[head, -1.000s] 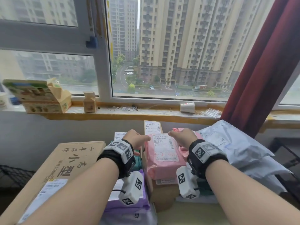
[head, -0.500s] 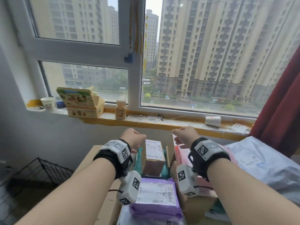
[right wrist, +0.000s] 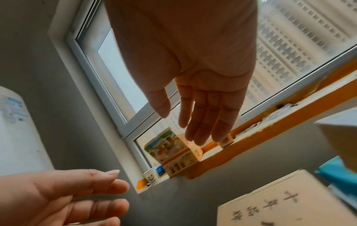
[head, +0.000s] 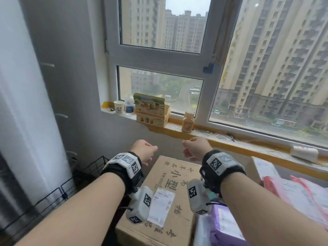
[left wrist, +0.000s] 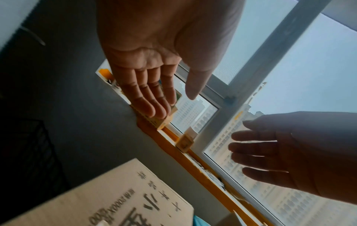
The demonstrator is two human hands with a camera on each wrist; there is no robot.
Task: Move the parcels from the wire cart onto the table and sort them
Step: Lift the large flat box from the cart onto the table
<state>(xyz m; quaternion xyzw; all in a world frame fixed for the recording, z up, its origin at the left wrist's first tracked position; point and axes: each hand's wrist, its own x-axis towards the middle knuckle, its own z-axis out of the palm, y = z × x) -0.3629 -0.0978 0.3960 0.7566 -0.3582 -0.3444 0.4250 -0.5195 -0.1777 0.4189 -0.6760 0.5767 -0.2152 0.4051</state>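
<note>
While both hands are up in the air with nothing in them, the left hand [head: 144,151] and right hand [head: 194,148] have their fingers loose and nearly straight in the wrist views, palms facing each other, so neither is grasping anything right now. Directly below and between them sits the big cardboard box [head: 165,197] with printed characters and a white shipping label [head: 161,207] stuck on top. I'd guess it's the heaviest thing in the pile: stiff walls, flat lid, won't squash, but too wide for one hand, so I'd take it with a palm on each long side, low down, and not by the label. Off past the right wrist are the soft ones: a purple poly mailer [head: 224,228] and a pink poly mailer [head: 298,192], plus a smaller carton [head: 264,168] behind them. Those bags look light and floppy, probably slick plastic, so pinching an edge or scooping underneath should work better than squeezing the middle. Out beyond the left forearm is the black wire cart [head: 58,192], low by the wall; can't tell whether anything is in it. Windowsill junk ahead of the fingertips isn't part of this.
</note>
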